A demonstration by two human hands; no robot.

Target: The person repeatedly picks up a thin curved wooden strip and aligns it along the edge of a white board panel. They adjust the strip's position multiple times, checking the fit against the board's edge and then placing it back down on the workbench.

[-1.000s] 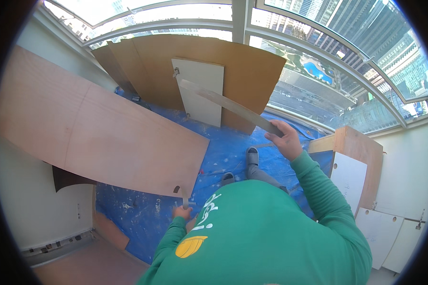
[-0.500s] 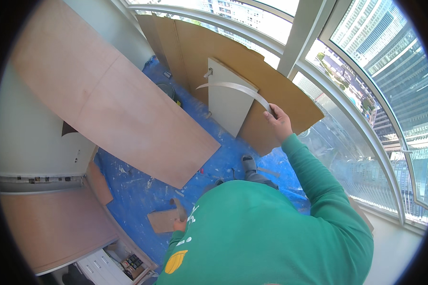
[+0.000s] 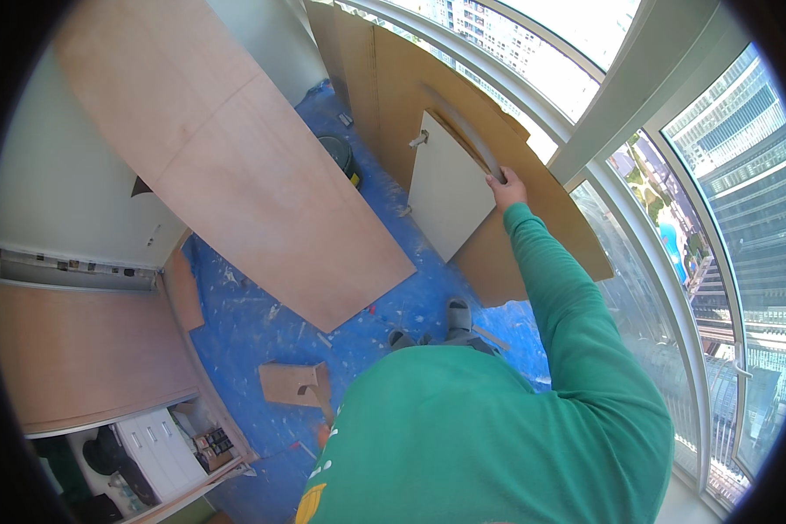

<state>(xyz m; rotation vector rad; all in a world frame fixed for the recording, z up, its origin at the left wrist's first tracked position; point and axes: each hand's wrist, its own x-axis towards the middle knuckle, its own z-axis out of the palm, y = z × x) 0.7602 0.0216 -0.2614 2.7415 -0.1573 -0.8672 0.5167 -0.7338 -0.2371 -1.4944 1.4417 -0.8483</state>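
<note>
My right hand is closed on one end of a thin, curved pale strip. The strip is smeared by motion and arches in front of the brown cardboard sheet, just above the top edge of a white panel with hinges. Low at the left, my left hand shows only in part beside my green sleeve and is blurred. The lower end of a curled brown strip runs into its fingers. A flat brown piece lies against that strip over the blue floor sheet.
A long reddish wood board slants across the left. Behind it stands a dark bucket. Blue plastic sheeting covers the floor around my feet. A low cabinet with a white drawer unit is at the lower left. Windows line the right.
My right hand has swung the pale strip up and right, from across the white panel to above its edge. My left hand has slipped lower beside my body. The view has shifted slightly.
</note>
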